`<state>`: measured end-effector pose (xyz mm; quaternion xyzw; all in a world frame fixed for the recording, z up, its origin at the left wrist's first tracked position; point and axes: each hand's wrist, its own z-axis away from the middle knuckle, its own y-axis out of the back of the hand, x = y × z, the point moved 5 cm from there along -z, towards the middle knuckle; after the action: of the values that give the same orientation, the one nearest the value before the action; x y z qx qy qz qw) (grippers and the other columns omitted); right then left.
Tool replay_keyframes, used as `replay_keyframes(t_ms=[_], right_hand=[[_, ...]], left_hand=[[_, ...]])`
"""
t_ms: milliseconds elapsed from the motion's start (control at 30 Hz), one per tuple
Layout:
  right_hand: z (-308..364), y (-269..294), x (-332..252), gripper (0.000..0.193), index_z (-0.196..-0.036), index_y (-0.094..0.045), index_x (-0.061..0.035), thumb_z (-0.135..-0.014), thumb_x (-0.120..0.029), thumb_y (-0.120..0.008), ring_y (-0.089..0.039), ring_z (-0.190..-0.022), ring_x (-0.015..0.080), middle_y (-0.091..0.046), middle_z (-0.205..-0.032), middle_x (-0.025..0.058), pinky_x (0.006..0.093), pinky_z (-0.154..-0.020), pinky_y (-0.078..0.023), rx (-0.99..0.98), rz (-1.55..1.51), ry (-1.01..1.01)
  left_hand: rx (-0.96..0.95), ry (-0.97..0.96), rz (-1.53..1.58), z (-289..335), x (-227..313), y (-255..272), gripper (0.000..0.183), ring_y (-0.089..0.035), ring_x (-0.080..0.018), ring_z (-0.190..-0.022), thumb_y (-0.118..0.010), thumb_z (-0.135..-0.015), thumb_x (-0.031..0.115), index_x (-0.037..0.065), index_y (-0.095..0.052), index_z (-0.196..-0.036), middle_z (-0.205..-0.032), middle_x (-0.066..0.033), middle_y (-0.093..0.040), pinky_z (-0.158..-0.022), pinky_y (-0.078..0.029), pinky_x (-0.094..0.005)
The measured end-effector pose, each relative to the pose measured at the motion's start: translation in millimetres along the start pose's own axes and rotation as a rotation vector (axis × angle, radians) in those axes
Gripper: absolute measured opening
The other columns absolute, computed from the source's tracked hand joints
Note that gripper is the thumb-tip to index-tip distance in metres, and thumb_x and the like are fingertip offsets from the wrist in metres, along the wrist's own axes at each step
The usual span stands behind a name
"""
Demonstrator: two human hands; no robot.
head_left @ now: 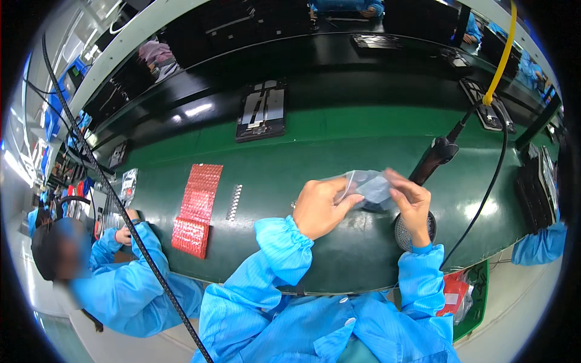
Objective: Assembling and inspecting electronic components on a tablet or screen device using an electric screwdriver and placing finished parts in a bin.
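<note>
A clear plastic bag [367, 186] is held above the bench between my two hands. My left hand [322, 209] pinches its left side, with the thumb lying over the plastic. At the bag's right edge is my right hand [414, 206], its fingers and thumb around the plastic and the fingertips smeared by motion. I cannot make out whether anything is inside the bag. Below my right wrist stands a round black perforated object [428, 228], partly covered by the hand. A dark electric screwdriver [434, 158] hangs just beyond the right hand.
Red bubble wrap [200, 199] and a strip of small parts [235, 202] lie to the left on the green bench [315, 157]. An opened tablet [262, 112] sits farther back. Dark panels [535, 187] stand far right; a green crate [481, 296] is below. A co-worker [127, 284] sits left.
</note>
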<state>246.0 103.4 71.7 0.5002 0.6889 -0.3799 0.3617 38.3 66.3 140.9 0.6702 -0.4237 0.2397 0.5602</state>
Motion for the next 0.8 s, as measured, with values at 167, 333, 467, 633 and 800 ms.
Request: replay_keyframes(t_ms=[167,333,467,633,800], right_hand=[[0,28,-11,0.041,-0.115,-0.061,0.0015,-0.075,0.005,-0.069,-0.045,-0.128,0.0279,-0.047,-0.136,0.0208,0.0402,-0.101,-0.040,-0.043,-0.007,-0.237],[32,85,-7,0.038,-0.114,-0.059,0.0057,-0.080,-0.006,-0.070,-0.053,-0.119,0.0253,-0.056,-0.127,0.0193,0.0368,-0.100,-0.041,0.268,0.504,-0.210],[78,110,6,0.043,-0.119,-0.055,0.0084,-0.081,-0.008,-0.069,-0.050,-0.122,0.0253,-0.054,-0.129,0.0203,0.0368,-0.104,-0.035,0.400,0.564,-0.208],[103,72,13,0.045,-0.119,-0.053,0.0087,-0.078,-0.004,-0.069,-0.044,-0.128,0.0294,-0.050,-0.132,0.0238,0.0416,-0.113,-0.019,0.437,0.335,-0.205],[93,10,33,0.052,-0.124,-0.047,0.0105,-0.080,-0.008,-0.068,-0.038,-0.132,0.0339,-0.040,-0.139,0.0281,0.0406,-0.110,-0.026,0.334,0.376,-0.159]], left_hand=[[-0.048,0.002,0.049,6,12,14,0.017,-0.063,-0.0278,-0.059,-0.067,-0.083,0.014,0.001,-0.070,-0.094,-0.076,-0.0192,-0.066,-0.055,-0.049,-0.0338],[-0.070,-0.153,0.027,3,42,41,0.010,-0.061,-0.0203,-0.055,-0.068,-0.081,0.006,-0.001,-0.070,-0.089,-0.068,-0.0154,-0.064,-0.052,-0.045,-0.0291],[-0.220,0.010,0.036,9,48,58,0.011,-0.060,-0.0137,-0.057,-0.066,-0.085,0.007,-0.002,-0.070,-0.087,-0.067,-0.0119,-0.066,-0.051,-0.045,-0.0274],[-0.323,0.100,0.016,19,52,81,0.015,-0.059,-0.0112,-0.055,-0.062,-0.088,0.009,-0.002,-0.070,-0.096,-0.073,-0.0104,-0.069,-0.050,-0.047,-0.0241],[-0.295,0.100,0.052,30,59,101,0.026,-0.057,-0.0090,-0.054,-0.058,-0.091,0.008,0.000,-0.064,-0.114,-0.092,-0.0132,-0.071,-0.050,-0.047,-0.0219]])
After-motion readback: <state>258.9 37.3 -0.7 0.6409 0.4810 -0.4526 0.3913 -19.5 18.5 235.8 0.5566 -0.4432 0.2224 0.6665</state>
